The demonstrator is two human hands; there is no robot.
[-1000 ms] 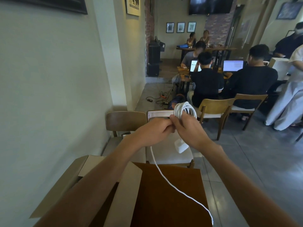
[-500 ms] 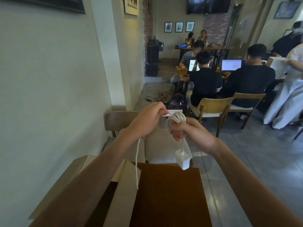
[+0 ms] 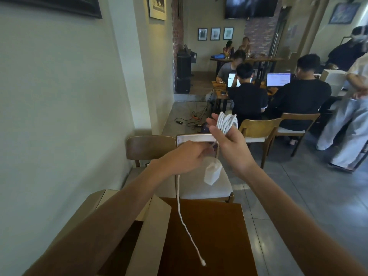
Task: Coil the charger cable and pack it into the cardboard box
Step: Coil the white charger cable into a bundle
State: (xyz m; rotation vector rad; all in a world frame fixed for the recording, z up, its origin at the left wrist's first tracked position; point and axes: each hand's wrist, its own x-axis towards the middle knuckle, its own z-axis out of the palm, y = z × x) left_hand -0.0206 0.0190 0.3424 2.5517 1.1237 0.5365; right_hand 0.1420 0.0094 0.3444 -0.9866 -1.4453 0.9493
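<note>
The white charger cable (image 3: 227,122) is wound in several loops around the fingers of my right hand (image 3: 229,144), held up above the chair. Its white power adapter (image 3: 212,174) dangles below my hands. My left hand (image 3: 187,159) pinches the loose strand just under the coil. The free tail (image 3: 184,222) hangs down from it over the table, ending in a small plug (image 3: 203,263). The cardboard box (image 3: 153,228) stands open at the lower left, flaps up, partly hidden by my left forearm.
A dark wooden table (image 3: 209,236) lies below my arms, with a cushioned wooden chair (image 3: 151,148) beyond it and a wall on the left. Further off, several people sit at tables with laptops (image 3: 278,79). A person in light clothes (image 3: 346,124) stands at the right.
My right hand has risen with the coil. My left hand has dropped below it, holding the strand. The free tail now swings out over the table and the adapter hangs further left.
</note>
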